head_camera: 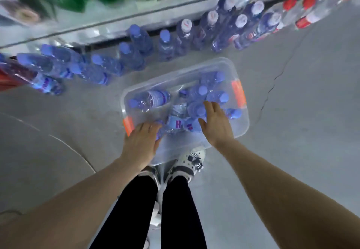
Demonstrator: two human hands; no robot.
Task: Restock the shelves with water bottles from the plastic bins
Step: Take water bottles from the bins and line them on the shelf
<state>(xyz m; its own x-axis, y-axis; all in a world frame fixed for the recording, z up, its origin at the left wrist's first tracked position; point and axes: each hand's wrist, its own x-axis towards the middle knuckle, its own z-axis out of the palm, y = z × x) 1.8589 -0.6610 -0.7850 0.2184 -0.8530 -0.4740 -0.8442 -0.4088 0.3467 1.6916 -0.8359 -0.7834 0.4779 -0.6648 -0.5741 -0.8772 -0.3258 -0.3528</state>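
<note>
- Left hand (141, 139): fingers extended and relaxed, grasping nothing, over the near-left corner of the clear plastic bin with orange latches (240, 130).
- Right hand (216, 123): fingers straight and spread, empty, above the blue-capped clear water bottles (155, 98) heaped in the bin.
- Bin: on the grey concrete floor (311, 93), before the low white shelf (109, 28); bottle rows (134, 54) stand along the shelf's front edge.
- Risk: loosely piled bottles may roll aside, causing a slipped grasp.

Both arms reach down — left grip (141, 138) & right grip (216, 122) open, fingers relaxed.
</note>
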